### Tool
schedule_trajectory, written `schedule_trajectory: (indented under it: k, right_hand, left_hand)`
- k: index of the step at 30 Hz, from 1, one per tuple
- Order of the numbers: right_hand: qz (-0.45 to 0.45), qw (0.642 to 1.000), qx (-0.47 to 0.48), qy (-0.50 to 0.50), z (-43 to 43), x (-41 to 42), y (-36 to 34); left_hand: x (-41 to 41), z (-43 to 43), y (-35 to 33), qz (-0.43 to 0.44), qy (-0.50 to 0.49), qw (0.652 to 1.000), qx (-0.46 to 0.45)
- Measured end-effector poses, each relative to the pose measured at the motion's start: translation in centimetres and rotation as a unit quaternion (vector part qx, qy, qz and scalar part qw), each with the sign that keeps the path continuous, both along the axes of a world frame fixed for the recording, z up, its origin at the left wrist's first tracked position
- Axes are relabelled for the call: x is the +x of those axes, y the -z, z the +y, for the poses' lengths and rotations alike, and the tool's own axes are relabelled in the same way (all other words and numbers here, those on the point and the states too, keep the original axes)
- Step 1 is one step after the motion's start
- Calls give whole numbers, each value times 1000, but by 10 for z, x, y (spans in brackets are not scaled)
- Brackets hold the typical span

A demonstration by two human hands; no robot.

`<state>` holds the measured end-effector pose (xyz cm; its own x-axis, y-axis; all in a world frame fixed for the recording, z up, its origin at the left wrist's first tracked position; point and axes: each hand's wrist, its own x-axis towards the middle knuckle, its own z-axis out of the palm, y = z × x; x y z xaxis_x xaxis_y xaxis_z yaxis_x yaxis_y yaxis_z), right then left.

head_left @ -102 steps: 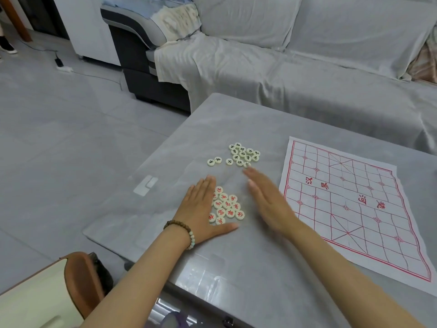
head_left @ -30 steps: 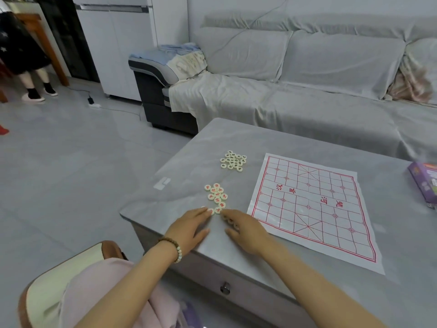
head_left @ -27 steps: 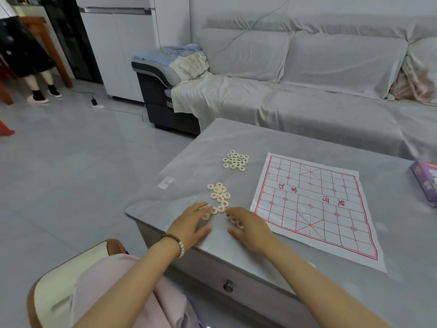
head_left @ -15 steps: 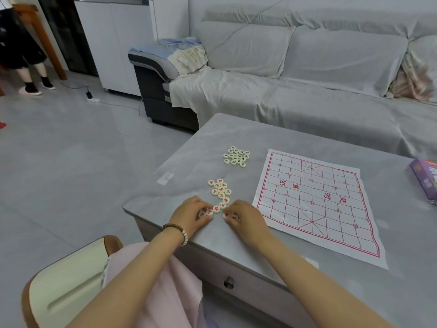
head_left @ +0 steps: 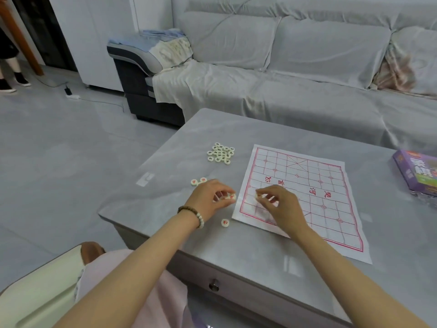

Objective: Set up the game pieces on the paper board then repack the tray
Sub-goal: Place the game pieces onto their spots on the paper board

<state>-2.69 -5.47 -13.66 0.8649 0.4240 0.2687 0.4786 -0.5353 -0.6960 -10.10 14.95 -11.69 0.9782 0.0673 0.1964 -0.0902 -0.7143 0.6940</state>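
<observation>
The right hand [head_left: 280,205] is pinching a probably light, slick xiangqi disc [head_left: 258,196] by its rim; the left hand [head_left: 208,198] is clutching red discs [head_left: 230,197].

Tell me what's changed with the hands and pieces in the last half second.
The right hand has pinched a red piece and carried it right, over the paper board. The left hand now holds several red pieces. The black-marked pile and the board stayed put.
</observation>
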Motion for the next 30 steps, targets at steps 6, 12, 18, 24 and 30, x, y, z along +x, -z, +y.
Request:
schedule_trajectory:
  k: [6, 12, 18, 24, 30]
  right_hand:
    - [12, 995, -51, 91, -70, 40, 3]
    - [48, 991, -83, 90, -90, 39, 23]
    - [17, 992, -81, 93, -84, 29, 20]
    - [6, 997, -55, -46, -21, -19, 14]
    - [-2, 979, -120, -162, 37, -47, 23]
  left_hand:
    - [72, -69, 1, 74, 69, 994, 52]
    - [104, -104, 20, 113, 89, 984, 104]
    - [94, -95, 18, 113, 101, 979, 134]
    - [48, 2, 22, 70, 24, 974, 214]
    - [-3, 69, 39, 175, -2, 959, 223]
